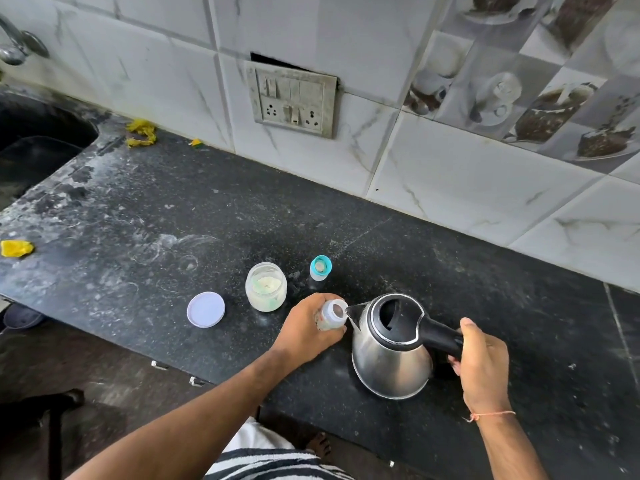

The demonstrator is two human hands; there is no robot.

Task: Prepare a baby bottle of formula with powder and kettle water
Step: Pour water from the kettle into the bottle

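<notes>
We see both hands busy on the black countertop (214, 216). Left hand (304, 327) wraps the baby bottle (333, 315), fingers curled round its body, bottle upright on the counter with its mouth uncapped. Right hand (479, 358) grips the black handle of the steel kettle (391, 351), fingers closed round it. Kettle lid is off or open; we see straight into the dark opening. Kettle spout tip sits just beside the bottle's rim, touching or nearly so; we can't tell which. No water stream visible.

Powder jar (266, 286) stands open just behind the left hand, pale powder inside. Its white lid (205, 309) lies flat to the jar's left, apart from it. Bottle's teal nipple cap (320, 268) stands behind the bottle, near the jar.

Background: wall switchboard (294, 102), sink (38, 140) at far left, yellow scraps (140, 133) near it.
</notes>
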